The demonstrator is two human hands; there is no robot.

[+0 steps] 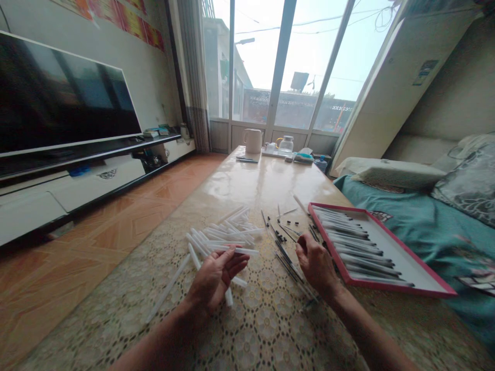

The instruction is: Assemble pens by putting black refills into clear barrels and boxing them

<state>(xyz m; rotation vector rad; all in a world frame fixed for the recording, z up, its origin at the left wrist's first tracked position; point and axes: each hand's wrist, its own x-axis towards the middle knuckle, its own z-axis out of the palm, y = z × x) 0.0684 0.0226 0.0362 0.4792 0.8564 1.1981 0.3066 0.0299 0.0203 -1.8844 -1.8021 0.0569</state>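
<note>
My left hand [216, 275] hovers palm up over the table, its fingers pinched round a white plastic pen barrel [242, 251] at the near edge of a heap of white pen barrels [224, 232]. My right hand [315, 263] rests with curled fingers on a row of thin dark pen refills [286, 252]; whether it holds one is hidden. To its right lies a shallow red-rimmed box lid [386, 286] filled with assembled pens [356, 237].
The long table [247, 180] carries a lace-patterned cover [266, 324]. At its far end stand a white kettle [253, 140] and a glass jug [286, 144]. A television [58, 98] is left, a teal sofa [425, 226] right.
</note>
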